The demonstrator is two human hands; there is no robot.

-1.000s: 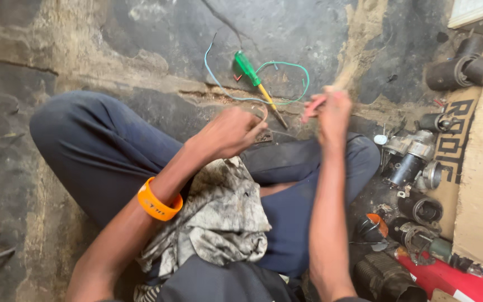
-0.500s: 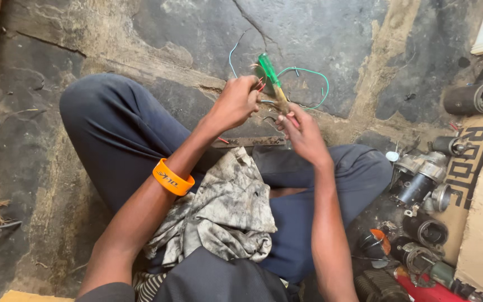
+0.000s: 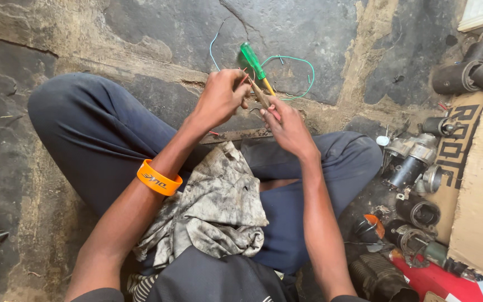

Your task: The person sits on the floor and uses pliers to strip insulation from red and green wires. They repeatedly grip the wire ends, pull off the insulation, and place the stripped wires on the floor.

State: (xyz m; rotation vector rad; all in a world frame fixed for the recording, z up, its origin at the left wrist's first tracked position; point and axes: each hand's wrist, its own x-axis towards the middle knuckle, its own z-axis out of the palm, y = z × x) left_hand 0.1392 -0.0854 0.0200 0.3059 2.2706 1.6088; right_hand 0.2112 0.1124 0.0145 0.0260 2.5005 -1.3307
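Hands pinching a thin stick over crossed legs

Fingers of both hands meet at the middle of the scene, above the person's crossed legs in dark blue trousers (image 3: 102,140). The left hand (image 3: 219,98) is closed, fingertips pressed together on the upper end of a thin brownish stick (image 3: 260,95); a strand of red wire (image 3: 244,79) shows at its knuckles. The right hand (image 3: 287,124) sits just toward five o'clock of the left, thumb and forefinger pinching the lower end of that same stick. Whether the stick is bare wood or wrapped, I cannot tell.

Just beyond the hands, toward twelve o'clock, a green-handled screwdriver (image 3: 252,62) lies on the cracked concrete floor (image 3: 141,33), with a loop of green wire (image 3: 300,64) curling beside it. An orange wristband (image 3: 159,178) circles the left forearm. A grimy grey rag (image 3: 213,207) is draped over the lap at six o'clock. Dark metal motor parts (image 3: 415,162) crowd the three o'clock side, next to a sheet of cardboard (image 3: 482,212).
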